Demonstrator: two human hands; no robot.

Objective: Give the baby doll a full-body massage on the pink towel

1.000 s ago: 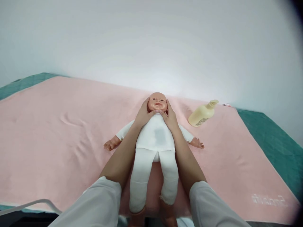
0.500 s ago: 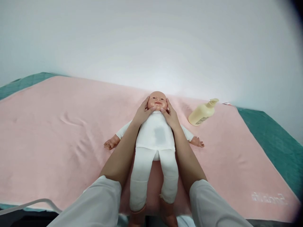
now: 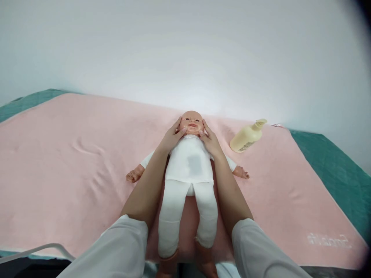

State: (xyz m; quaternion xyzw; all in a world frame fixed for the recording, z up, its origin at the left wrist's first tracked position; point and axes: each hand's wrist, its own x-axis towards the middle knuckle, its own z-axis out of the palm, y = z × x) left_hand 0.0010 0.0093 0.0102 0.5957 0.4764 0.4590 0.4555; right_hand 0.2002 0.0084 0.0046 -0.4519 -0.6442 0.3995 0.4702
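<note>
A baby doll (image 3: 188,160) in a white top and white trousers lies on its back, head away from me, arms spread. My left hand (image 3: 171,138) cups the side of its head at the left, thumb resting along the jaw. On the opposite side my right hand (image 3: 212,142) holds the head the same way, its thumb by the cheek near the mouth. The fingertips reach up beside the doll's temples. A faint grey-blue patch marks the chest of the top. Past the doll's outstretched arm stands a pale yellow pump bottle (image 3: 245,139).
A pink blanket (image 3: 63,162) lies under the doll, over a green cover (image 3: 330,166) that shows at the corners. Behind it rises a plain pale wall (image 3: 145,50). A white cable (image 3: 43,247) curves in at the lower left.
Both thumbs have slid outward and slightly up, from near the doll's chin toward its cheeks. The hands stay at the sides of the head.
</note>
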